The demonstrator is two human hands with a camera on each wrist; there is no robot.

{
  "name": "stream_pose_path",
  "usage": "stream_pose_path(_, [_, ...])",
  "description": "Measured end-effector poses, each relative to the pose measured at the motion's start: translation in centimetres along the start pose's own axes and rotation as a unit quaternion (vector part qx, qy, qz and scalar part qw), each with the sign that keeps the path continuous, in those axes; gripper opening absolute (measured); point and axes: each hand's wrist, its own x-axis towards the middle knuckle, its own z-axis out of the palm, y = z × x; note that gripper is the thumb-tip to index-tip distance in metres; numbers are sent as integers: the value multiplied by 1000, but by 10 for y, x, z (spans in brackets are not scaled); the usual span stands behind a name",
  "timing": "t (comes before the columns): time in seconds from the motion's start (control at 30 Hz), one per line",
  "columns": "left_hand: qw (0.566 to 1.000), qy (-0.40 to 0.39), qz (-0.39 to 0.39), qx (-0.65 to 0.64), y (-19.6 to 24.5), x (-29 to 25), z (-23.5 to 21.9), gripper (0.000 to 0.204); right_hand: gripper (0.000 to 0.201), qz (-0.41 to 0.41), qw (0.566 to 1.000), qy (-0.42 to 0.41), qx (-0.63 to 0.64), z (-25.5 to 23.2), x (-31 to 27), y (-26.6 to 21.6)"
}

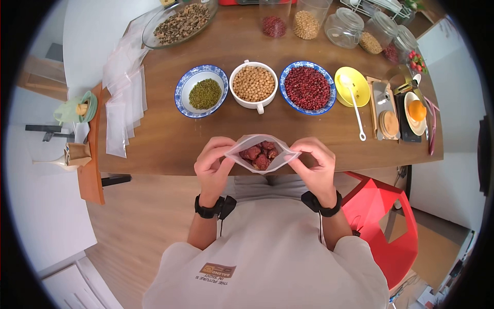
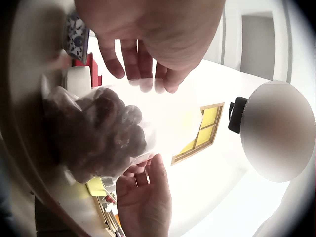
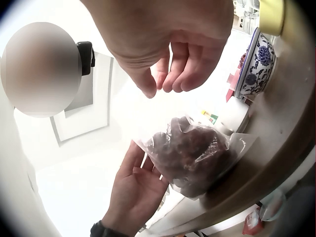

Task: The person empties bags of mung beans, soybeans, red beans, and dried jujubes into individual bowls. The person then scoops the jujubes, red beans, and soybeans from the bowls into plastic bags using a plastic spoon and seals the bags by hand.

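Note:
Both hands are at the table's front edge, with a clear plastic bag (image 1: 237, 158) between them. Dark red, wrinkled dried pieces (image 1: 261, 162) fill its lower part, and its mouth gapes upward. My left hand (image 1: 213, 164) pinches one side of the bag's rim between thumb and fingers. On the opposite side, my right hand (image 1: 318, 166) pinches the rim likewise. From the left wrist view, the bulging bag (image 2: 98, 133) hangs below the fingers. The right wrist view shows the same full bag (image 3: 192, 153) close by the table edge.
Beyond the bag stand a bowl of green beans (image 1: 205, 95), a white cup of chickpeas (image 1: 253, 85), a bowl of red beans (image 1: 309, 88) and a yellow bowl (image 1: 363, 85) with a white spoon (image 1: 356, 110). Flat plastic bags (image 1: 123, 103) lie left; glass jars (image 1: 345, 28) stand back right.

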Motion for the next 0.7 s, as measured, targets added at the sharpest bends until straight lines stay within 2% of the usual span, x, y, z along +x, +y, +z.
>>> stream_pose_path(0.03, [1000,-4,1,0,0,0,-2,15,20,-24,999,-7,-32,0,1,0])
stream_pose_path(0.13, [999,-18,-1,31,-1,-3,-5,15,16,-21,999,2,-45,-1,2,0])
stream_pose_path(0.17, [999,22,-26,20,-4,-6,-4,15,16,-19,999,4,-45,-1,1,0])
stream_pose_path(0.2, [997,62,-51,9,-5,-7,-4,15,13,6,999,10,-30,-3,0,0])
stream_pose_path(0.3, [997,58,-48,-3,-5,-7,1,13,12,31,999,7,3,-6,-9,11])
stream_pose_path(0.33, [997,59,-48,-2,-5,-7,1,13,15,67,997,1,40,-7,-14,15])
stream_pose_path(0.37, [998,45,-48,-6,-5,-6,1,14,19,103,992,-6,78,-6,-15,15])
stream_pose_path(0.4, [998,30,-48,-10,-5,-6,0,15,19,103,992,-6,79,-5,-15,14])
stream_pose_path(0.47, [998,22,-53,-18,-5,-6,-1,16,36,100,982,-5,158,1,-10,7])
stream_pose_path(0.5, [998,14,-59,-27,-7,-6,-2,19,36,98,982,-5,159,2,-6,4])
stream_pose_path(0.53, [998,13,-59,-27,-10,-6,-4,19,47,93,988,-39,121,2,-1,1])
stream_pose_path(0.6, [994,-58,-56,-76,-14,-3,-9,37,60,55,994,-97,18,1,6,-3])
stream_pose_path(0.63, [994,-58,-58,-76,-15,-1,-8,37,60,56,994,-97,19,1,6,2])
stream_pose_path(0.7, [987,-143,-33,-71,-7,8,-1,58,40,2,991,-136,0,4,7,7])
